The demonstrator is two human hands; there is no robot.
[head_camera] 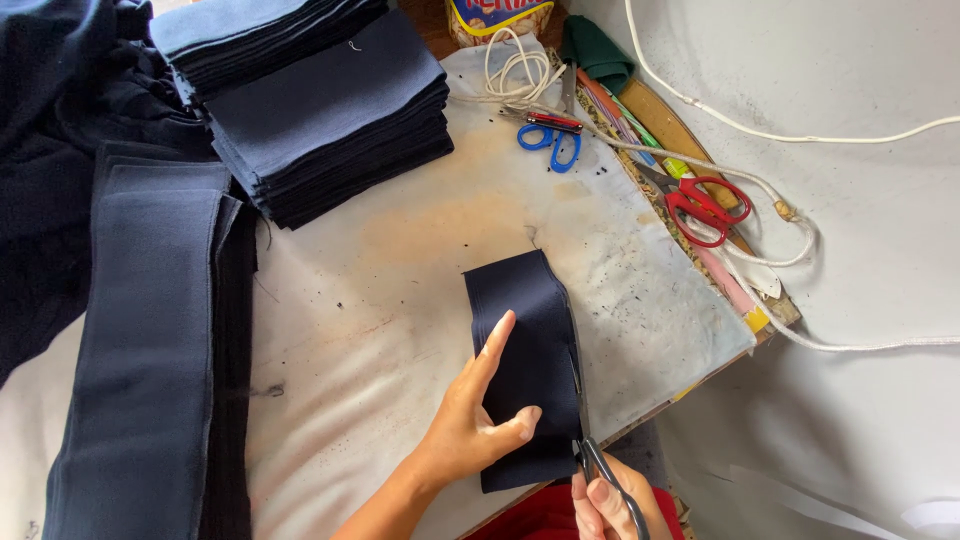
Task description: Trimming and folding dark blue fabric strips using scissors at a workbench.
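The left hand point(470, 425) lies flat, fingers spread, on the dark cloth piece point(525, 350) on the counter point(400, 260). The right hand point(610, 505) grips scissors point(590, 440), cutting its right edge, barely started.

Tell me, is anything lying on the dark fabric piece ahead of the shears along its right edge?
Nothing visible does. The shears in the right hand sit at the right edge of the dark fabric piece. The left hand presses the cloth left of that edge, off the line.
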